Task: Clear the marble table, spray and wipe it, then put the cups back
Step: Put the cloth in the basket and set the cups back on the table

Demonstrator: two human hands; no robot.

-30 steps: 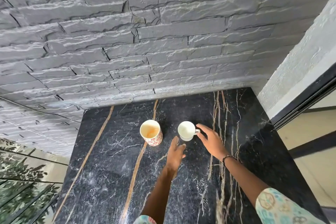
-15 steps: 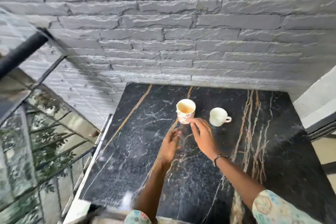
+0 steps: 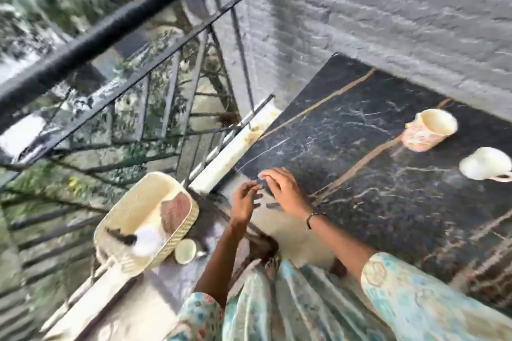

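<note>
Head view, blurred by motion: the black marble table (image 3: 388, 174) with tan veins stands against a grey stone wall (image 3: 388, 8). Two cups stand on it at the right, well apart from both hands: a floral cup (image 3: 428, 130) farther back and a plain white cup (image 3: 484, 167) just in front of it, its handle toward the right edge of the picture. The left hand (image 3: 245, 202) hangs at the table's near left corner with fingers loosely spread and nothing in it. The right hand (image 3: 282, 188), a dark bracelet at the wrist, is just beside it over the table's edge, fingers also loose and empty (whether they touch the marble, the blur does not let me tell). Lower left, a woven basket (image 3: 130, 210) sits by a black railing (image 3: 110, 28), with another small cup (image 3: 185, 251) beside it.
</note>
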